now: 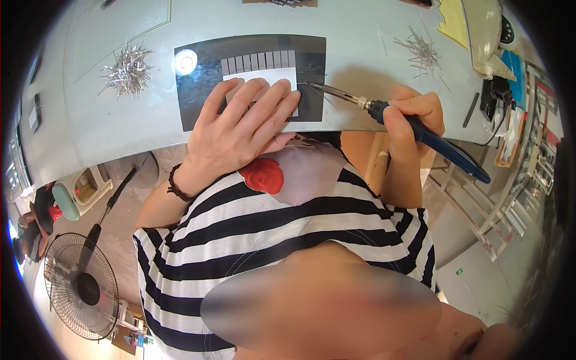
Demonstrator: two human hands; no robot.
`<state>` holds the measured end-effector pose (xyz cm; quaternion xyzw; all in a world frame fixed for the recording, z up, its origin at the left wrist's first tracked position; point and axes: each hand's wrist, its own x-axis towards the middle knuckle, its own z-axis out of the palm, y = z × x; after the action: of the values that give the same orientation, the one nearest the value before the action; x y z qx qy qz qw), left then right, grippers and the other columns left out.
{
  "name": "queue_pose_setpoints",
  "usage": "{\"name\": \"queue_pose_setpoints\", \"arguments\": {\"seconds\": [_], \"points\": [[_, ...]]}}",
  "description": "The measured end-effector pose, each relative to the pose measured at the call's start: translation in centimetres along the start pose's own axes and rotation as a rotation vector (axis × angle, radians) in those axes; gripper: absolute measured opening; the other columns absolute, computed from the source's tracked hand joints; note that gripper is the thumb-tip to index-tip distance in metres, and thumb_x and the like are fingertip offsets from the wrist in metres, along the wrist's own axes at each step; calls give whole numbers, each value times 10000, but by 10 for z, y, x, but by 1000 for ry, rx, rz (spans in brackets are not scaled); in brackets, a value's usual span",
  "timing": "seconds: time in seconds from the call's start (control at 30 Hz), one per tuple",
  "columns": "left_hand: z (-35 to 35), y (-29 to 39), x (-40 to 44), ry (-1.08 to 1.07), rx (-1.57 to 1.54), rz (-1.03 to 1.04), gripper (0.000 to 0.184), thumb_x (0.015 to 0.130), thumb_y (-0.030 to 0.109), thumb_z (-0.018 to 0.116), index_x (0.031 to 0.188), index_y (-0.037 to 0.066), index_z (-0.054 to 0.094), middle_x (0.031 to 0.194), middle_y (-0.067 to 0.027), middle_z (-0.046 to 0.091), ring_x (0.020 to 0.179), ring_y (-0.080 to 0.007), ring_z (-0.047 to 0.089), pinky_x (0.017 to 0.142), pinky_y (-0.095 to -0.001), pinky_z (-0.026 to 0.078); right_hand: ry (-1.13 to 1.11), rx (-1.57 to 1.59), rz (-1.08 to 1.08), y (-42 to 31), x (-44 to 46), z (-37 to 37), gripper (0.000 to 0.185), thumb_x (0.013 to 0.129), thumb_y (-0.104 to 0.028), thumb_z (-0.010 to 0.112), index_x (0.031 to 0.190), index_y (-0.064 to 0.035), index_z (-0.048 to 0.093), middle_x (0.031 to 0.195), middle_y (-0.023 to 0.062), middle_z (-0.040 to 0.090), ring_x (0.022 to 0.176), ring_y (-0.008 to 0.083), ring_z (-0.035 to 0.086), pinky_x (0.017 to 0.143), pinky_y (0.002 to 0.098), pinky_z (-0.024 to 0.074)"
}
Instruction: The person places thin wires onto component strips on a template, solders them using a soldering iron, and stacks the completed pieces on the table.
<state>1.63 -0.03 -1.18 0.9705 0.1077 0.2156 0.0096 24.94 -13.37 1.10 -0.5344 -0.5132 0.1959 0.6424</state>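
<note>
My left hand (240, 114) lies with fingers stretched out over a white card-like piece (270, 76), holding it down. Along the far edge of that piece runs a row of grey strips (258, 62) divided by dark lines. Beneath it is a dark rectangular mat (201, 96) at the table's near edge. My right hand (414, 114) is closed around the dark blue handle of a soldering iron (420, 129). The iron's tip points left and sits close to the piece's right edge, by my left fingertips; whether it touches cannot be made out.
Piles of thin metal pins lie on the table (144, 120): one pile (128, 70) left of the mat, another (423, 53) at the right. A yellow sheet (453, 23) and a blue item (513, 69) are at the far right. A standing fan (84, 285) is at lower left.
</note>
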Motion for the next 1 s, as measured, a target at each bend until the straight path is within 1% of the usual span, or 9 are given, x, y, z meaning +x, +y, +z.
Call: {"name": "queue_pose_setpoints", "arguments": {"seconds": [0.17, 0.23, 0.33, 0.47, 0.63, 0.77, 0.87, 0.93, 1.0], "points": [[0, 0, 0, 0, 2, 2, 475, 867, 470, 698, 1249, 189, 709, 1246, 20, 675, 1048, -185, 635, 968, -397, 480, 42, 47, -22, 1, 1, 1, 155, 759, 135, 622, 800, 22, 523, 570, 26, 495, 469, 69, 352, 433, 274, 239], [0, 0, -1, -2, 2, 2, 472, 869, 470, 695, 1249, 189, 710, 1247, 19, 675, 1047, -186, 635, 966, -397, 482, 133, 22, -63, 2, 1, 2, 154, 753, 144, 611, 786, 21, 523, 564, 23, 490, 466, 68, 333, 434, 278, 227], [0, 0, 0, 0, 4, 1, 467, 875, 468, 691, 1249, 189, 710, 1248, 19, 675, 1047, -185, 634, 963, -394, 484, 92, 68, -24, -3, 4, -1, 153, 746, 147, 607, 778, 22, 526, 564, 22, 492, 470, 66, 327, 438, 278, 227], [-1, 1, 0, 0, 15, 0, 462, 878, 467, 689, 1249, 193, 713, 1247, 20, 675, 1050, -185, 632, 966, -393, 486, 45, 84, -46, -1, 2, 6, 154, 741, 147, 605, 781, 22, 525, 563, 21, 500, 464, 64, 329, 429, 275, 228], [-1, 1, 0, 0, 19, -5, 459, 877, 464, 692, 1250, 198, 717, 1251, 22, 674, 1054, -185, 631, 970, -392, 487, 26, -13, -79, 1, 4, 9, 157, 739, 134, 612, 782, 15, 520, 564, 27, 521, 445, 62, 358, 404, 265, 233], [-1, 1, -1, -8, 16, -3, 460, 874, 459, 695, 1252, 197, 716, 1261, 22, 670, 1057, -185, 631, 971, -394, 487, -16, -22, -71, 2, 5, 6, 160, 735, 132, 612, 778, 11, 518, 570, 29, 532, 448, 62, 353, 402, 266, 235], [0, 1, -1, -7, 17, -5, 471, 866, 460, 702, 1256, 194, 711, 1265, 21, 668, 1060, -186, 632, 977, -398, 484, -14, -28, -42, 1, 5, 4, 159, 752, 133, 614, 776, 8, 517, 578, 28, 541, 462, 61, 347, 416, 269, 240], [-1, 0, -1, -5, 20, -5, 478, 862, 460, 706, 1258, 192, 709, 1267, 20, 668, 1063, -187, 632, 980, -400, 482, -1, 57, 46, -2, 8, 4, 163, 775, 133, 613, 770, 6, 512, 588, 31, 550, 483, 61, 339, 436, 273, 247], [-1, 0, -1, -12, 16, -6, 488, 855, 457, 712, 1263, 189, 704, 1269, 20, 668, 1070, -187, 631, 987, -404, 477, -12, 42, 54, -4, 10, 4, 165, 783, 133, 613, 771, 5, 509, 588, 31, 546, 489, 60, 335, 443, 274, 245]]}}
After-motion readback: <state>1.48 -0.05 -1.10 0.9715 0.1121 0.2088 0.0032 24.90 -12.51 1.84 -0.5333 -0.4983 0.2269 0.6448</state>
